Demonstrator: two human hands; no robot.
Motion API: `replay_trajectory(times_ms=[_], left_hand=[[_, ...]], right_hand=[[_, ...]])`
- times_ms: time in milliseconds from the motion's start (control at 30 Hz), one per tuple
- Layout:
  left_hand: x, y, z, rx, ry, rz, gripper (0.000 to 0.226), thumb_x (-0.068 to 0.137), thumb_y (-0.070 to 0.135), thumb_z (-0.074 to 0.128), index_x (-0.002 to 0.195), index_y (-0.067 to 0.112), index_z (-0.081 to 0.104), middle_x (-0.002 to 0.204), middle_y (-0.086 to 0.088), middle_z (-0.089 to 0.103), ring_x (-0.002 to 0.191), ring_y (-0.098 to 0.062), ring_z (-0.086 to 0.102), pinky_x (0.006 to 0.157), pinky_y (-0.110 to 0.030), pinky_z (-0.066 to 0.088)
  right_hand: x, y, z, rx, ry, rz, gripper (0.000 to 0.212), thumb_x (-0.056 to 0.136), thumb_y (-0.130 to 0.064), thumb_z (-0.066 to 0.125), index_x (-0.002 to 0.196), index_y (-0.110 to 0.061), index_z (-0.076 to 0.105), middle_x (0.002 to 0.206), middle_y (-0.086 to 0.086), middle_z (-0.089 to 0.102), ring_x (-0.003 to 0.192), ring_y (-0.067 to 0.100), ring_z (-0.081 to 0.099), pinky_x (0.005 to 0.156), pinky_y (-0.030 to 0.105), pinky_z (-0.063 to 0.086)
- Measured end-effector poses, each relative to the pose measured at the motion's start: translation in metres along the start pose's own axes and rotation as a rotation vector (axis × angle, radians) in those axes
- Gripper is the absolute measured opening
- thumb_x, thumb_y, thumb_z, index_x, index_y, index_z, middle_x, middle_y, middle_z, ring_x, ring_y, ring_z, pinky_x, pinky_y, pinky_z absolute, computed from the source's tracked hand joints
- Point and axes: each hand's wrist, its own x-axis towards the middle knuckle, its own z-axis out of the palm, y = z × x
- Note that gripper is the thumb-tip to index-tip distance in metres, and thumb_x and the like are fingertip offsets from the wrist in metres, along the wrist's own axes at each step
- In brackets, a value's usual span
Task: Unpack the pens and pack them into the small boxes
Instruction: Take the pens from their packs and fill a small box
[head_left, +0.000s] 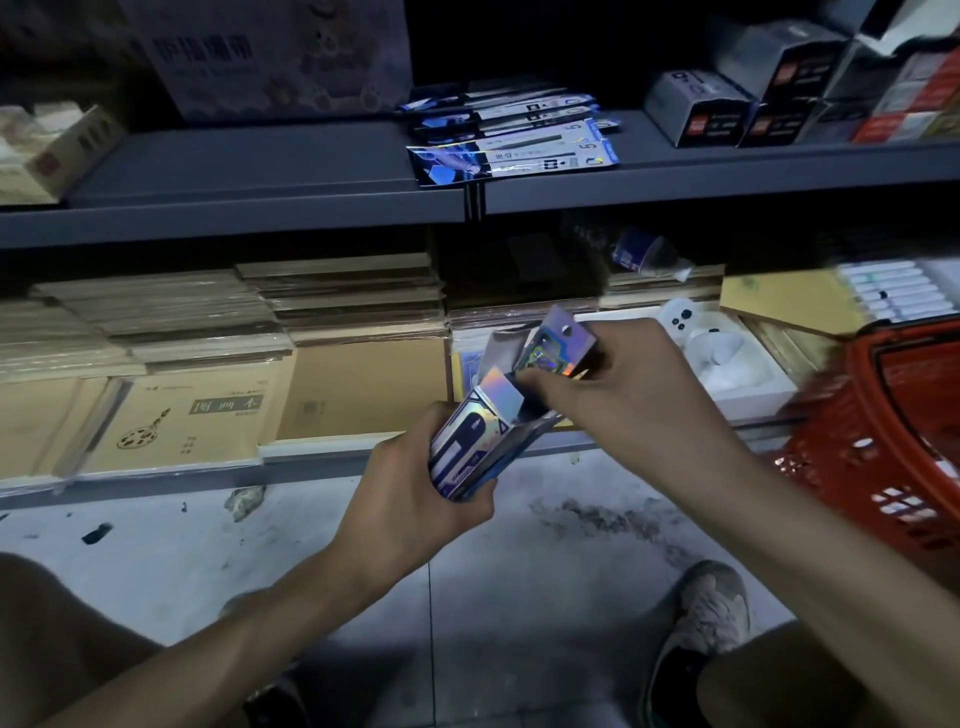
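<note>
Small box (470, 441) (flaps open) between both hands (415, 488).

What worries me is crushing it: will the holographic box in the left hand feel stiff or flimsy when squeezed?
Probably flimsy: the holographic box looks like thin card, and its top flaps stand open, so the mouth likely flexes under pressure. It is likely light, since the left hand wraps only its lower end. The glossy foil may be slippery.

- A grey shelf (260, 171) runs across at 12 o'clock.
- Brown books (208, 338) sit stacked below it at 9 o'clock.
- The pale floor (156, 535) at 6 o'clock has dark spots.
- The light is dim.
</note>
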Motion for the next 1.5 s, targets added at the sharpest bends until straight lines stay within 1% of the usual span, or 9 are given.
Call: replay_trajectory(times_ms=[200,600,767,833,933,1000,1133,1300,1500], left_hand=[[-0.004,-0.005,0.000,0.094,0.034,0.022,0.055,0.070,0.026,0.087,0.106,0.042,0.050,0.082,0.026,0.065,0.076,-0.001,0.065,0.059,-0.007,0.045],[0.000,-0.013,-0.007,0.135,0.087,0.076,0.052,0.071,0.024,0.087,0.113,0.032,0.056,0.081,0.030,0.061,0.073,0.005,0.064,0.059,-0.004,0.042],[0.001,-0.015,-0.007,0.119,0.110,0.054,0.057,0.072,0.027,0.087,0.109,0.045,0.048,0.084,0.028,0.064,0.078,-0.003,0.068,0.060,-0.007,0.047],[0.000,-0.013,-0.007,0.117,0.124,0.063,0.061,0.072,0.025,0.087,0.107,0.051,0.045,0.083,0.031,0.064,0.077,-0.001,0.067,0.060,-0.008,0.047],[-0.001,-0.012,-0.007,0.120,0.123,0.075,0.064,0.071,0.024,0.087,0.106,0.053,0.043,0.083,0.032,0.062,0.077,-0.003,0.066,0.060,-0.008,0.046],[-0.001,-0.010,-0.006,0.129,0.118,0.090,0.062,0.071,0.023,0.088,0.108,0.049,0.046,0.085,0.031,0.062,0.078,-0.005,0.067,0.061,-0.013,0.050],[-0.002,-0.007,-0.004,0.121,0.135,0.106,0.061,0.071,0.020,0.087,0.112,0.044,0.049,0.084,0.024,0.065,0.075,-0.011,0.067,0.062,-0.025,0.054],[0.000,-0.008,-0.003,0.129,0.132,0.099,0.062,0.071,0.019,0.087,0.112,0.044,0.048,0.087,0.019,0.067,0.075,-0.012,0.067,0.063,-0.024,0.053],[0.001,-0.007,-0.007,0.193,0.134,0.140,0.071,0.069,0.016,0.089,0.121,0.039,0.046,0.097,0.016,0.067,0.079,-0.013,0.066,0.064,-0.018,0.052]], right_hand=[[0.001,0.003,-0.001,-0.065,-0.129,0.059,0.042,0.084,-0.029,0.081,0.074,0.007,0.061,0.054,-0.002,0.035,0.048,0.008,0.025,0.044,0.019,0.021],[-0.003,0.002,0.018,-0.022,-0.107,0.044,0.037,0.083,-0.034,0.080,0.086,0.002,0.073,0.102,0.004,0.056,0.073,0.012,0.051,0.069,0.033,0.041],[-0.010,-0.009,0.008,0.084,-0.324,0.188,0.025,0.087,-0.018,0.069,0.078,0.005,0.072,0.126,-0.018,0.050,0.094,-0.023,0.051,0.089,0.025,0.044],[-0.013,-0.016,0.006,0.093,-0.351,0.203,0.024,0.083,-0.013,0.066,0.072,0.007,0.064,0.121,-0.013,0.053,0.091,-0.022,0.051,0.082,0.026,0.040],[-0.014,-0.021,0.007,0.042,-0.355,0.203,0.025,0.080,-0.007,0.064,0.064,0.006,0.049,0.117,0.003,0.057,0.089,0.004,0.055,0.077,0.035,0.034],[-0.015,-0.023,0.006,0.011,-0.382,0.227,0.026,0.080,-0.006,0.064,0.058,-0.004,0.050,0.123,-0.003,0.056,0.096,0.005,0.052,0.080,0.035,0.035],[-0.016,-0.025,0.009,-0.025,-0.410,0.231,0.018,0.076,-0.001,0.062,0.066,0.001,0.047,0.087,-0.002,0.045,0.071,0.013,0.041,0.065,0.034,0.028],[-0.011,-0.025,0.012,-0.049,-0.432,0.269,0.032,0.071,-0.006,0.062,0.049,-0.018,0.042,0.110,-0.001,0.043,0.092,0.021,0.051,0.068,0.035,0.033],[-0.006,-0.022,0.012,-0.030,-0.430,0.324,0.035,0.069,0.002,0.063,0.049,-0.016,0.041,0.062,-0.004,0.044,0.063,0.019,0.040,0.060,0.031,0.029]])
